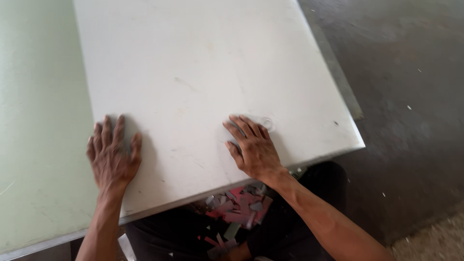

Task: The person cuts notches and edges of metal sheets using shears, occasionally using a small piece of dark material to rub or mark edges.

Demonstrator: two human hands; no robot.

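Grey concrete floor filled the frame's right. Both hands, left and right, pressed flat with spread fingers on a white board covering the pale green bench, seemingly positioning it; shifting needs even pressure.

— Where are your hands?
— Your left hand and right hand lie flat on the white board.
— And below its edge?
— Pink and grey scraps, possibly offcuts.
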